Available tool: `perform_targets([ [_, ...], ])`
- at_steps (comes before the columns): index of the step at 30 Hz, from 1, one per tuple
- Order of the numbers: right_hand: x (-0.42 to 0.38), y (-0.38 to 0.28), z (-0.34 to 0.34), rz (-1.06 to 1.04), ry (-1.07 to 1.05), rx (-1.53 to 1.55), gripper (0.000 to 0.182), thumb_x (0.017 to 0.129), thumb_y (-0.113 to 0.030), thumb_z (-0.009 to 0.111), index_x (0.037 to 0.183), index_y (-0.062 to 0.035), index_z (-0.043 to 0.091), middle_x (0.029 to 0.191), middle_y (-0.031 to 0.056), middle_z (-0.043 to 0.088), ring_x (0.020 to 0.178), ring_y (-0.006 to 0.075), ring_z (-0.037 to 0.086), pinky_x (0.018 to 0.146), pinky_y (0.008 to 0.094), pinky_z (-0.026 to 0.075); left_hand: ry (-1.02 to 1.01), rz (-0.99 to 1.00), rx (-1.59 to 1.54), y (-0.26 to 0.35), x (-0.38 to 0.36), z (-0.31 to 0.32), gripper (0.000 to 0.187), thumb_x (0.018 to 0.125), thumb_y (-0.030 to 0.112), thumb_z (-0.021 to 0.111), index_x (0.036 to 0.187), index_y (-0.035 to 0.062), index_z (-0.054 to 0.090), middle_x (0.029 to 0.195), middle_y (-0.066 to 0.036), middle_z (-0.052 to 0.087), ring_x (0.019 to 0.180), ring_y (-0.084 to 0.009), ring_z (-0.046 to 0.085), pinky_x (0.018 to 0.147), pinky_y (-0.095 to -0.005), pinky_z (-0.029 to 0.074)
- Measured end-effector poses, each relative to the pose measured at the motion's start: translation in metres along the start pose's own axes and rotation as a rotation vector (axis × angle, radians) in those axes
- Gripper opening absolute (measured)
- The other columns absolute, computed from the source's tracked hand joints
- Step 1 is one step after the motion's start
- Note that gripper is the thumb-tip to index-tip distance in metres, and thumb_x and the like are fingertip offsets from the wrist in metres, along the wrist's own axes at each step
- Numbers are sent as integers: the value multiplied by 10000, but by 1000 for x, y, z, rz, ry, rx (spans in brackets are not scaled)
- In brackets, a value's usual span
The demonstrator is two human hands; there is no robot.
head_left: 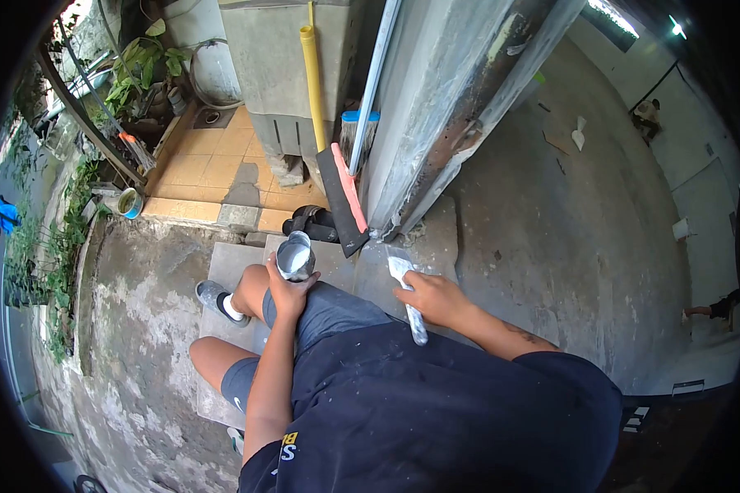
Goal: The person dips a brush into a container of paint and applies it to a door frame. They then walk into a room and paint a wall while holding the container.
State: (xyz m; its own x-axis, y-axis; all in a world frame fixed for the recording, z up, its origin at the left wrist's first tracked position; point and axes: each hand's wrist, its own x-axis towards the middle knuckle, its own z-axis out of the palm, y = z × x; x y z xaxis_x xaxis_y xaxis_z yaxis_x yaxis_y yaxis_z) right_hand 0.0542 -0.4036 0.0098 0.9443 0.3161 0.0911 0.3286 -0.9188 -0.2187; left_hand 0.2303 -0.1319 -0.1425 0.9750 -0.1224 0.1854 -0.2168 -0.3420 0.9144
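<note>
My left hand point(289, 289) is wrapped round a small grey can point(298, 268) with white paint inside, held upright over my thigh. The rim and inner wall of the can are smeared white. My right hand point(437, 299) grips a paintbrush point(400, 267) streaked with white, its grey-white tip pointing away from me and its handle point(416, 325) sticking out below my fingers towards my shirt. The brush is to the right of the can and apart from it. Just beyond the brush tip stands the foot of a grey, paint-worn door post point(436, 148).
A black and pink squeegee point(347, 197), a yellow pole point(312, 86) and a blue-topped broom point(360, 135) lean beside the post. Dark sandals point(312, 222) lie by the tiled step point(197, 212). Another person point(649, 115) is far right, near a wall; part of someone else's limb point(703, 311) shows below.
</note>
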Motion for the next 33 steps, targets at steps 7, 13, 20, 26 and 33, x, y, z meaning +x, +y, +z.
perform_targets([
  [7, -22, 72, 95, 225, 62, 18, 205, 857, -99, 650, 1056, -126, 690, 1033, 148, 582, 959, 346, 694, 783, 469, 583, -3, -11, 60, 2, -4, -1, 1117, 604, 221, 996, 1457, -66, 335, 1310, -251, 554, 1246, -373, 585, 1051, -427, 471],
  [13, -11, 95, 110, 213, 41, 23, 245, 854, -104, 668, 1094, -148, 700, 1119, 144, 590, 1004, 344, 691, 809, 454, 580, -4, -11, 61, 0, -3, 0, 1123, 604, 225, 994, 1462, -69, 331, 1345, -266, 541, 1270, -385, 572, 1062, -422, 465],
  [20, -10, 107, 108, 283, 49, -3, 320, 842, -58, 684, 1146, -158, 707, 1173, 143, 602, 1018, 344, 694, 819, 450, 582, -5, -31, 95, 6, -5, -1, 1137, 601, 243, 995, 1467, -68, 327, 1353, -273, 539, 1274, -390, 571, 1065, -427, 462],
  [26, -14, 69, -19, 381, 377, 35, 292, 852, -63, 731, 1125, -160, 769, 1163, 126, 653, 963, 346, 717, 796, 425, 596, -19, -36, 102, 3, -2, 2, 1128, 604, 251, 993, 1465, -68, 337, 1360, -279, 540, 1268, -396, 575, 1062, -429, 464],
  [33, -26, 41, -135, 69, 772, -287, 285, 769, -41, 787, 1044, -111, 804, 1052, 152, 660, 909, 327, 732, 736, 373, 611, -22, -29, 113, 2, -2, 3, 1129, 604, 256, 992, 1466, -70, 340, 1365, -277, 538, 1274, -395, 572, 1063, -429, 464],
])
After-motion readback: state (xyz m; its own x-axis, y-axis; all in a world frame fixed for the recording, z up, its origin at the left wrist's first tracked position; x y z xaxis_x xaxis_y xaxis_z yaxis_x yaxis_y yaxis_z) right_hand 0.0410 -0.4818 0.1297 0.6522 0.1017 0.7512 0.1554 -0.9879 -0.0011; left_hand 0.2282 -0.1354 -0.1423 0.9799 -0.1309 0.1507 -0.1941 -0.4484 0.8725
